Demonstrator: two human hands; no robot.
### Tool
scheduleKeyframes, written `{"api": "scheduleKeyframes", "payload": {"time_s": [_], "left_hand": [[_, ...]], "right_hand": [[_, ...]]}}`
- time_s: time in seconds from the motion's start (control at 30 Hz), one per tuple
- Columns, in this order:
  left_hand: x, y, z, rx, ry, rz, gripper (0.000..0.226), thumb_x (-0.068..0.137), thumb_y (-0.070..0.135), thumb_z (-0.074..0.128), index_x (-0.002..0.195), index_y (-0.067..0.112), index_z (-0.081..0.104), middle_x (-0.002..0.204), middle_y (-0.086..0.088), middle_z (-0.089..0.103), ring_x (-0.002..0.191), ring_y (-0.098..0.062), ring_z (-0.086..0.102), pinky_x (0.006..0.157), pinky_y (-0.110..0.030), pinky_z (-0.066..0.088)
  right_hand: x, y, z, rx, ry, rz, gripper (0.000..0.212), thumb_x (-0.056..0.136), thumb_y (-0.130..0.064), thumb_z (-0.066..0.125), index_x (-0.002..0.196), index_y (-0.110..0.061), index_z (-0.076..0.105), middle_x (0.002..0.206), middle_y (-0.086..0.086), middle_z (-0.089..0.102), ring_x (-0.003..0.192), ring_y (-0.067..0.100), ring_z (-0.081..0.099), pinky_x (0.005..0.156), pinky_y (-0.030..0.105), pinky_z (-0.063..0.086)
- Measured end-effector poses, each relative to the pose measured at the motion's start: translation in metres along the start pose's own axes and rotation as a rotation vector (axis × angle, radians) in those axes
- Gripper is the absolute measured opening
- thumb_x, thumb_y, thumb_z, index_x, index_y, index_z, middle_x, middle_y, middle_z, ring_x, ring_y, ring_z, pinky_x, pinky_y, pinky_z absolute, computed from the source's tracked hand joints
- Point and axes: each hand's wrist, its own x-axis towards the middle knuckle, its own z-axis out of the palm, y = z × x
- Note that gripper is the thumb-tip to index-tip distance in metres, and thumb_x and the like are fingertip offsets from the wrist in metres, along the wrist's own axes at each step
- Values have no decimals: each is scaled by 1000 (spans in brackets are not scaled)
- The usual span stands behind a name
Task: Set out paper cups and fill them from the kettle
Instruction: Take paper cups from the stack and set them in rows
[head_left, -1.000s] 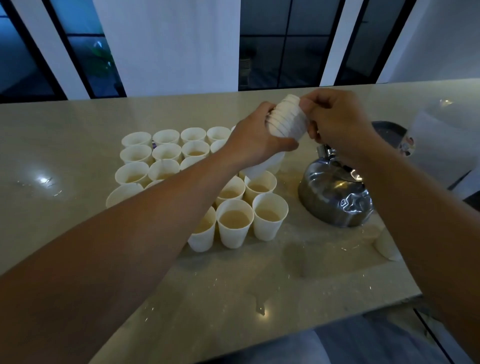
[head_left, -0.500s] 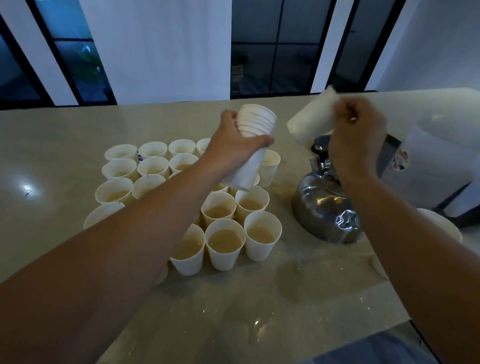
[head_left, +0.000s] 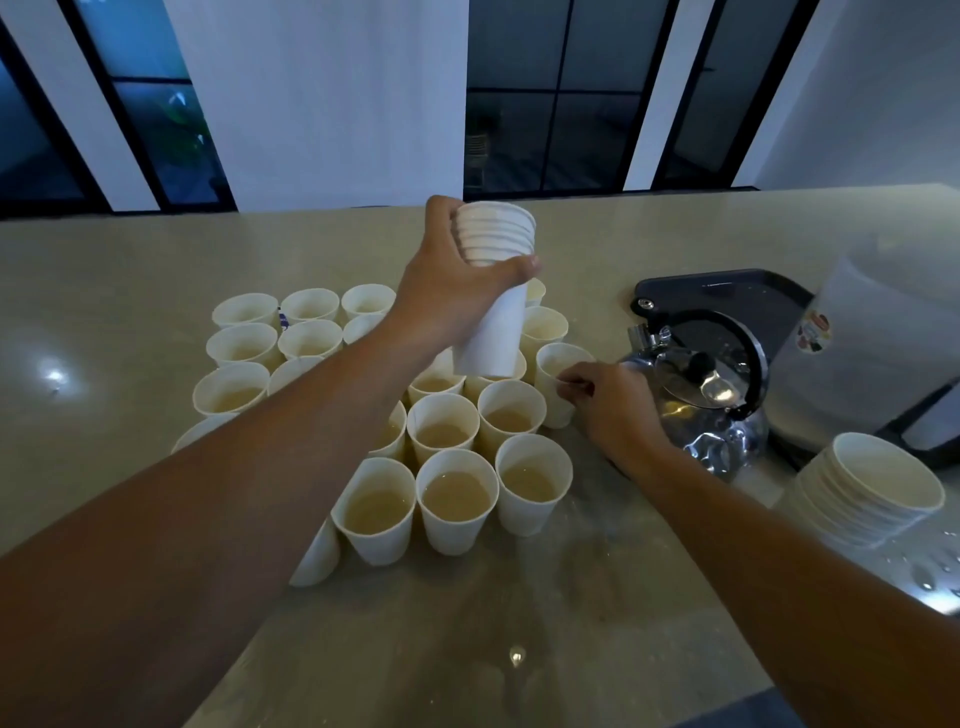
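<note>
Where half a second ago the right hand (head_left: 605, 402) was raised over the kettle (head_left: 701, 405) with a single cup pulled free, it has now come down to the desk (head_left: 104, 270), its fingers pinching the rim of that empty cup (head_left: 558, 384) at the right edge of the filled cups (head_left: 457, 499), just left of the kettle. One more cup is thus set out and awaits filling. Meanwhile the left hand (head_left: 452, 296) still grips the nested stack (head_left: 493, 291) above the group, fingers wrapped around it. A second stack (head_left: 867, 493) stands at near right.
</note>
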Motion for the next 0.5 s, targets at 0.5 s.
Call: {"api": "scheduleKeyframes", "payload": {"time_s": [0.5], "left_hand": [[-31, 3, 7, 52, -136, -78, 62, 78, 57, 73, 127, 27, 48, 110, 6, 59, 81, -7, 57, 60, -20, 46]], "right_hand": [[4, -35, -42, 438, 214, 22, 36, 99, -29, 59, 135, -28, 57, 117, -8, 63, 88, 6, 61, 74, 20, 50]]}}
